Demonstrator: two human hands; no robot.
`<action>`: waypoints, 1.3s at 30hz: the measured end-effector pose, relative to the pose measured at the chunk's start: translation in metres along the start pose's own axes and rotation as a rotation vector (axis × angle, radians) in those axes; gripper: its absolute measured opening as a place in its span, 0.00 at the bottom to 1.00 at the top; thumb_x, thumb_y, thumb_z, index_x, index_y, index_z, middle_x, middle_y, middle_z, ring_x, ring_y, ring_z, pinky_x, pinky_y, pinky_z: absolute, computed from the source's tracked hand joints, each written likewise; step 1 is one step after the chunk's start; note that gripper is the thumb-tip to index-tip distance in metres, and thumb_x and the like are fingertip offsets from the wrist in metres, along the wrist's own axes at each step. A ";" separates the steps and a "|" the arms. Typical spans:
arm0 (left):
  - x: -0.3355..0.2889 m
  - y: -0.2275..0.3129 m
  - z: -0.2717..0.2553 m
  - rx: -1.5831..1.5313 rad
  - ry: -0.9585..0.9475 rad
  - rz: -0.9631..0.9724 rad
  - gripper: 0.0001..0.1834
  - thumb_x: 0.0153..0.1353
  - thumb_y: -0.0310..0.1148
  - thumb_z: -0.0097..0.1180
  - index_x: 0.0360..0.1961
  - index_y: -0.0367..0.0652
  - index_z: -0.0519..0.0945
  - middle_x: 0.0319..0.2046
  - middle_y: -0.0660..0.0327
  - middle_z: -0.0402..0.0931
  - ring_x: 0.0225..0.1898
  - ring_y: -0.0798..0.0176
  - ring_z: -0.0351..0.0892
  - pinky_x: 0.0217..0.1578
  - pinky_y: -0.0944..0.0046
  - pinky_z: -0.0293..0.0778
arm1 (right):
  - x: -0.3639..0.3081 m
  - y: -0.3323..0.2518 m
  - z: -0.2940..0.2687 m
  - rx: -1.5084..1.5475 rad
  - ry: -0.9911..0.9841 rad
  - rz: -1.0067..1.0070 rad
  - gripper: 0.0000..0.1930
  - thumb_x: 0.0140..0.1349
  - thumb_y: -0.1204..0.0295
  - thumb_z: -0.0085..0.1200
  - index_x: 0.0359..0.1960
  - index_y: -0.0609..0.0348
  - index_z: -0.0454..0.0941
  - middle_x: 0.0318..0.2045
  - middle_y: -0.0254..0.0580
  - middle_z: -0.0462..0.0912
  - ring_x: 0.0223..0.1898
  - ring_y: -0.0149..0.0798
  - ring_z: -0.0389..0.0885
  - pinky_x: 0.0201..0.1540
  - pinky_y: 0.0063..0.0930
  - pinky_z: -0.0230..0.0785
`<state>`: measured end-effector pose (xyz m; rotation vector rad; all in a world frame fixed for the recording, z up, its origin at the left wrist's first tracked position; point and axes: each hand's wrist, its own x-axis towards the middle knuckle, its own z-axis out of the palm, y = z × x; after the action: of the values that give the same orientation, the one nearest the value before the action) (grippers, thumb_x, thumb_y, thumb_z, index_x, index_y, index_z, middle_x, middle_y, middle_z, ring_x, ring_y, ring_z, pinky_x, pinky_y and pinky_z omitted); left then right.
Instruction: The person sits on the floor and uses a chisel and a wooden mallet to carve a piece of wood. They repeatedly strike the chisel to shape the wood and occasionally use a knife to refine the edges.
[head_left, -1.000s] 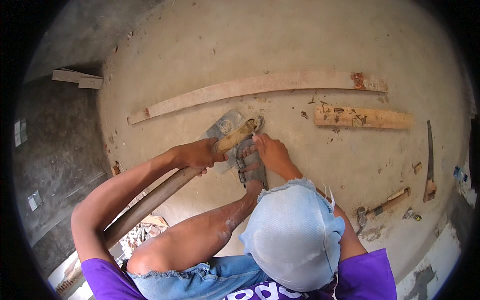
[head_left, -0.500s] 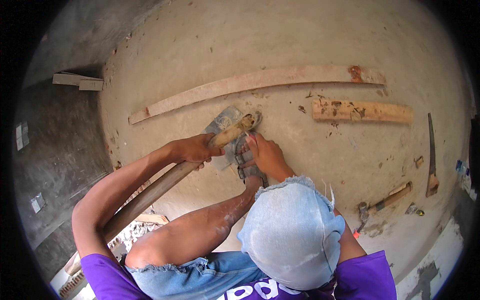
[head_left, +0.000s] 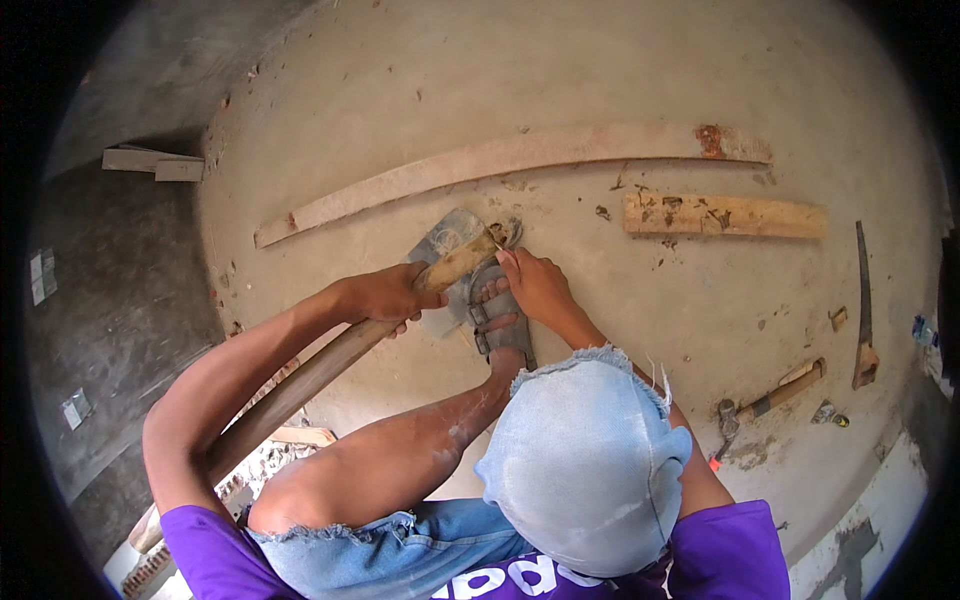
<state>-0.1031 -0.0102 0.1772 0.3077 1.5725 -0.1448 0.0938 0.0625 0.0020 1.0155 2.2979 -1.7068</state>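
A long wooden handle (head_left: 335, 365) slants up from the lower left, and my left hand (head_left: 392, 297) is closed around its upper part. The handle's worn end lies over a grey metal blade (head_left: 437, 240), probably a hoe head, with a rounded metal part (head_left: 514, 233) beside the tip. My right hand (head_left: 537, 285) pinches a thin, pointed metal piece whose tip touches or nearly touches the handle's end; its kind is mostly hidden by my fingers. Just below sits my sandalled foot (head_left: 503, 325), close to the blade.
On the floor, a long pale board (head_left: 500, 165) lies beyond my hands. A shorter plank (head_left: 725, 215) is to the right, with a handsaw-like long tool (head_left: 863, 310) farther over. Near my right knee rests a hammer (head_left: 728, 420) beside a wooden-handled tool (head_left: 790, 388).
My right hand has moved slightly up, bringing the thin piece closer to the handle's end; a reddish bit seen at its fingers is now covered. The left hand keeps its grip.
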 end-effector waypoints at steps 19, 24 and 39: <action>-0.004 0.001 0.000 -0.027 -0.018 0.006 0.30 0.68 0.50 0.57 0.61 0.39 0.67 0.30 0.62 0.69 0.23 0.69 0.72 0.23 0.68 0.75 | -0.025 0.004 0.012 0.026 0.011 0.040 0.23 0.75 0.51 0.40 0.41 0.62 0.74 0.28 0.64 0.83 0.33 0.69 0.82 0.37 0.60 0.73; -0.008 0.006 0.002 0.005 0.003 -0.009 0.31 0.68 0.50 0.58 0.62 0.40 0.67 0.31 0.63 0.69 0.24 0.70 0.72 0.23 0.67 0.74 | -0.018 0.013 0.009 0.113 0.004 -0.036 0.23 0.75 0.51 0.40 0.42 0.62 0.74 0.28 0.63 0.83 0.34 0.68 0.82 0.38 0.59 0.73; -0.037 0.008 0.009 0.021 0.027 -0.030 0.24 0.69 0.47 0.57 0.57 0.42 0.68 0.30 0.64 0.68 0.24 0.70 0.71 0.23 0.67 0.73 | -0.013 0.004 -0.017 -0.055 0.047 -0.034 0.23 0.74 0.51 0.41 0.41 0.62 0.73 0.27 0.62 0.83 0.33 0.66 0.83 0.39 0.59 0.74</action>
<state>-0.0922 -0.0086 0.2144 0.3035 1.6040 -0.1811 0.1112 0.0720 0.0105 1.0228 2.3904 -1.6394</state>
